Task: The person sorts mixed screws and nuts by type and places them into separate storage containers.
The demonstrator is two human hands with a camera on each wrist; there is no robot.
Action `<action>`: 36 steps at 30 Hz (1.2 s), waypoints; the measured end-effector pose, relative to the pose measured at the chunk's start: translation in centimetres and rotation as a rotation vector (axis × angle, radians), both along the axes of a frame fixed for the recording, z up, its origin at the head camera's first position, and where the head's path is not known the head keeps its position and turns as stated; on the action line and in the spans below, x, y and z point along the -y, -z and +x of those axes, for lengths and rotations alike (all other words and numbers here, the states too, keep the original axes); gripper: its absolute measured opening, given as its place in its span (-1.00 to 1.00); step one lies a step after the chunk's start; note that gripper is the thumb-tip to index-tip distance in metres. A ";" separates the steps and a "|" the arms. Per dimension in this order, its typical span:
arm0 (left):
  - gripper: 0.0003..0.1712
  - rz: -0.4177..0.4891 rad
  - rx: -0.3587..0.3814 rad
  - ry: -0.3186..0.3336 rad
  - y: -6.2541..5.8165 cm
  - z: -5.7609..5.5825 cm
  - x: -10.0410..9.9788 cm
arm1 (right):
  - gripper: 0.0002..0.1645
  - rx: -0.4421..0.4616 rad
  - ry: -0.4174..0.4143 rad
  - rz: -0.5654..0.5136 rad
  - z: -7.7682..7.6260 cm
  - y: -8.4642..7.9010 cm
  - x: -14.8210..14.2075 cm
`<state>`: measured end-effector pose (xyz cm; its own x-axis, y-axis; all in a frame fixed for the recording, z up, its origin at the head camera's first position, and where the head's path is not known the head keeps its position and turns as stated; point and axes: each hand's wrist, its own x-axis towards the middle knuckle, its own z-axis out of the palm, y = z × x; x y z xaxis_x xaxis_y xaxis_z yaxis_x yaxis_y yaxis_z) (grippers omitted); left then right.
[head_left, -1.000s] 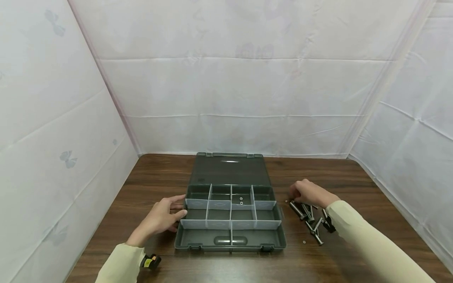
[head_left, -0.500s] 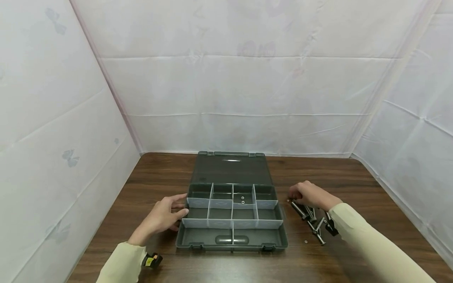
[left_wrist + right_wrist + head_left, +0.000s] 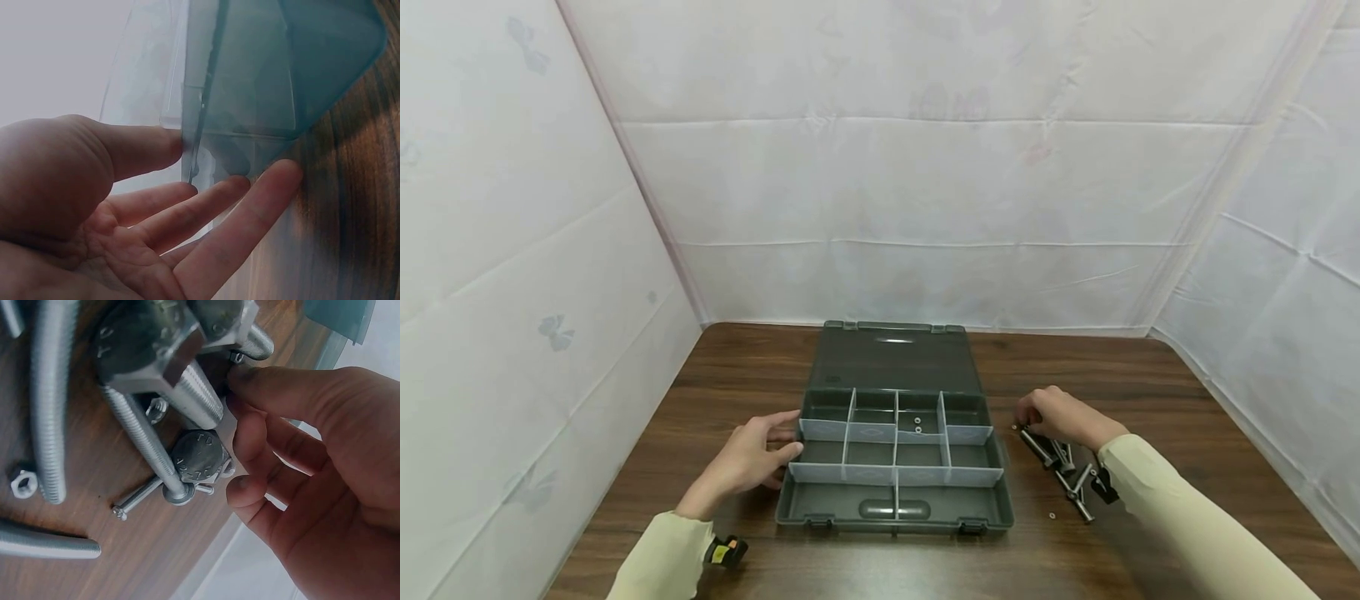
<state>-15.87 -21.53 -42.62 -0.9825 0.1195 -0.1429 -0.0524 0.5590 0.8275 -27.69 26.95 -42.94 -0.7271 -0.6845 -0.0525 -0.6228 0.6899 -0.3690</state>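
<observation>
A dark translucent compartment box (image 3: 895,527) lies open on the table, its lid (image 3: 895,358) folded back. Two small nuts (image 3: 917,425) rest in one rear compartment. My left hand (image 3: 747,457) is at the box's left side; its thumb touches the rim and its straight fingers lie along the outer wall (image 3: 250,81). To the right of the box, my right hand (image 3: 1063,414) reaches down over loose bolts (image 3: 1036,448). Its thumb and index finger come close together beside a small nut (image 3: 237,357) and a large hex bolt (image 3: 199,453). I cannot tell whether they pinch anything.
Single nuts lie near the bolts, one nut (image 3: 1052,516) towards the front and another nut (image 3: 1014,427) by the right fingertips. The wooden table (image 3: 737,367) is enclosed by white sheeting (image 3: 925,183) at the back and sides.
The whole head view has shifted slightly to the right in the frame. Relative to the box and bolts, both hands stay nearly where they were.
</observation>
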 end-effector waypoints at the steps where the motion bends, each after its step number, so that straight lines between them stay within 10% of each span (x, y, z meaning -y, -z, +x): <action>1: -0.33 0.000 0.000 0.000 0.0 0.0 0.0 | -0.76 -0.001 -0.003 -0.001 0.0 0.0 0.0; 36: -0.33 -0.006 0.013 -0.010 0.0 -0.5 -0.1 | -0.64 -0.137 0.025 -0.074 -0.8 -1.8 1.3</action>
